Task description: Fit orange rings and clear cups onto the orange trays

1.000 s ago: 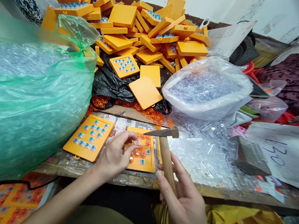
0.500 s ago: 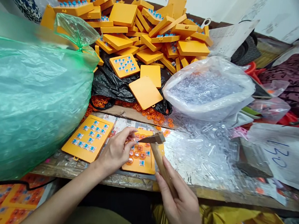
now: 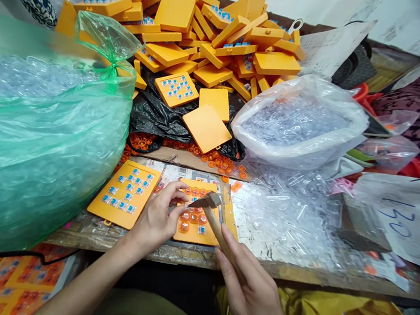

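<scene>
A big green plastic bag point(image 3: 36, 145) lies left; behind, a pile of orange plates point(image 3: 207, 33); right, a clear bag point(image 3: 298, 126) with perhaps small transparent parts.

Matt orange plastic plate point(image 3: 197, 215), wooden-handled metal hammer point(image 3: 210, 209), glossy green film bag point(image 3: 43, 146), rough wood bench edge point(image 3: 113, 240).

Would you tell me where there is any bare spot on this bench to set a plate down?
Hardly any: only the printed paper strip between the blue-buttoned plate and the plate being hammered. Clear bits cover the right; the green bag fills the left.
</scene>
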{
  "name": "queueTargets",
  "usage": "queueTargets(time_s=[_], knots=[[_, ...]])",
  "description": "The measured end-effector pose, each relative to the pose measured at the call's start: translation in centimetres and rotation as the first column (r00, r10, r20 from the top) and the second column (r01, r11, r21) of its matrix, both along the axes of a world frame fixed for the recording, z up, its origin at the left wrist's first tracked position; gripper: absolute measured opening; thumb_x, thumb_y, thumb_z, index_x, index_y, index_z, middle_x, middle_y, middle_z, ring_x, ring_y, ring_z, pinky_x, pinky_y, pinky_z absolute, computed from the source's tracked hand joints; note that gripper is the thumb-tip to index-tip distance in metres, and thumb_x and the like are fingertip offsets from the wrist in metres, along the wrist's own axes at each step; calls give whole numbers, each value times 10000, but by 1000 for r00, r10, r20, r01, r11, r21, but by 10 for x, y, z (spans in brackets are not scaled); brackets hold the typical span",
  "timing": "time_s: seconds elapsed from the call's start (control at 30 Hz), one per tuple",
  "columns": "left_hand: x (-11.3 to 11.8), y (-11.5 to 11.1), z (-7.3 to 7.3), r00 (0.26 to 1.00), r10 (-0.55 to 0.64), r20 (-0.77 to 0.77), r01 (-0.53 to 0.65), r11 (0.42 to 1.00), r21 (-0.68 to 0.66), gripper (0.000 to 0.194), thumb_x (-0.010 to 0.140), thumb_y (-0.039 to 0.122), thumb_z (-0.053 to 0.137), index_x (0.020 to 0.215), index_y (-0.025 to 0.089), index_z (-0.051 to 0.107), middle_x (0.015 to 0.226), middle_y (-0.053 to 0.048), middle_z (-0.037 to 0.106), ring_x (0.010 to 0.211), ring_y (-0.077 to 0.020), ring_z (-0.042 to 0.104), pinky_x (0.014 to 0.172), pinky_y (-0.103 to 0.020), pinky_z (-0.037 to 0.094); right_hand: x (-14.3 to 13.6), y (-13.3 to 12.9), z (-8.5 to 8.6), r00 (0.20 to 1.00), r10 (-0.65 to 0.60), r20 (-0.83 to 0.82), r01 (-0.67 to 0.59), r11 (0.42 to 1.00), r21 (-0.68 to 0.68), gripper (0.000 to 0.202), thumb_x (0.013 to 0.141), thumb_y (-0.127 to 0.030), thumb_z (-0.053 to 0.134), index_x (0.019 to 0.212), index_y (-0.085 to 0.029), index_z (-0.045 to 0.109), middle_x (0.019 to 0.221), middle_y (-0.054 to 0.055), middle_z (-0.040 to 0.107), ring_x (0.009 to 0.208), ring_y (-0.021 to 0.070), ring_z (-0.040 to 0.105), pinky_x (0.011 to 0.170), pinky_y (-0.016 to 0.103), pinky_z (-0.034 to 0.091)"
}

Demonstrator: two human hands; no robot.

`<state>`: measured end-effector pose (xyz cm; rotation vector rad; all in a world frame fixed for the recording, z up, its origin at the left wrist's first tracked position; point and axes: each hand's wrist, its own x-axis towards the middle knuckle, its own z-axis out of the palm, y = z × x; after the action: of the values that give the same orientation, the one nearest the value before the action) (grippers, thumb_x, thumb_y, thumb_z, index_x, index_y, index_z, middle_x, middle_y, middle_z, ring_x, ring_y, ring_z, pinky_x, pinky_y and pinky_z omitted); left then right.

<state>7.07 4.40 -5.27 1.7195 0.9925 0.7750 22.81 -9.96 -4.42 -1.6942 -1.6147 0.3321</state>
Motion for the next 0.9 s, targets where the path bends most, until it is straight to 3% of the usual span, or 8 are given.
queueTargets(time_s=[0.13, 0.3, 0.4, 0.53, 0.67, 0.73, 0.83, 0.9], knots=[[0, 0, 0, 1000, 0, -20, 0, 1000, 23, 309, 827, 126, 548, 1122, 208, 512, 932, -40, 685, 898, -172, 666, 842, -299, 514, -2, 0, 7, 1000, -31, 0, 31, 997, 76, 648, 899, -75, 536, 1450, -379, 382, 1147, 12, 682, 975, 157, 679, 840, 235, 534], [1, 2, 0, 999, -3, -53, 5, 999, 49, 300, 851, 118, 496, 1133, 215, 525, 879, -25, 710, 868, -183, 671, 840, -313, 497, 1, 2, 4, 993, 45, 112, -38, 997, -61, 576, 923, -119, 498, 1452, -323, 399, 1017, 45, 719, 764, 162, 713, 718, 240, 569], [1, 2, -1, 999, 3, -44, 0, 998, 68, 310, 859, 121, 483, 1148, 219, 535, 866, -19, 710, 852, -181, 669, 833, -308, 492, 2, 3, 0, 997, 24, 80, -18, 997, -71, 559, 926, -135, 495, 1445, -324, 406, 1095, 47, 716, 862, 179, 721, 770, 258, 574], [1, -3, -3, 999, 41, -2, -41, 997, 65, 310, 860, 129, 491, 1148, 219, 562, 900, -33, 704, 881, -185, 661, 846, -312, 495, 0, 3, -4, 996, -50, -71, 53, 998, 31, 539, 891, -130, 562, 1388, -326, 490, 1229, 23, 678, 1047, 209, 683, 875, 292, 562], [3, -11, -4, 981, 192, 32, -194, 979, 63, 229, 870, 211, 530, 1085, 200, 608, 1060, -78, 670, 924, -194, 640, 873, -326, 498, 3, 6, -7, 949, -217, -229, 231, 972, 36, 439, 864, -206, 620, 1297, -279, 602, 1250, 42, 665, 1093, 255, 660, 920, 370, 554], [4, -15, -4, 967, 254, 19, -255, 965, 67, 214, 872, 282, 551, 1057, 194, 614, 1114, -92, 641, 963, -208, 625, 894, -348, 495, 9, 11, -8, 903, -304, -303, 303, 952, -52, 437, 838, -273, 657, 1273, -247, 627, 1192, 70, 696, 1006, 275, 695, 819, 386, 597], [7, -19, -5, 964, 259, -57, -254, 964, 81, 227, 878, 342, 550, 1018, 181, 628, 1126, -113, 632, 1085, -247, 581, 972, -410, 458, 21, 27, -12, 828, -371, -419, 318, 928, -194, 527, 819, -352, 668, 1320, -213, 584, 1015, 84, 751, 724, 240, 727, 541, 330, 597], [8, -21, -5, 964, 237, -117, -224, 968, 111, 229, 881, 351, 546, 975, 179, 664, 1143, -126, 639, 1143, -269, 555, 1027, -452, 414, 27, 40, -17, 806, -369, -463, 295, 928, -227, 561, 823, -381, 653, 1348, -211, 553, 949, 69, 760, 681, 218, 716, 513, 304, 574]])
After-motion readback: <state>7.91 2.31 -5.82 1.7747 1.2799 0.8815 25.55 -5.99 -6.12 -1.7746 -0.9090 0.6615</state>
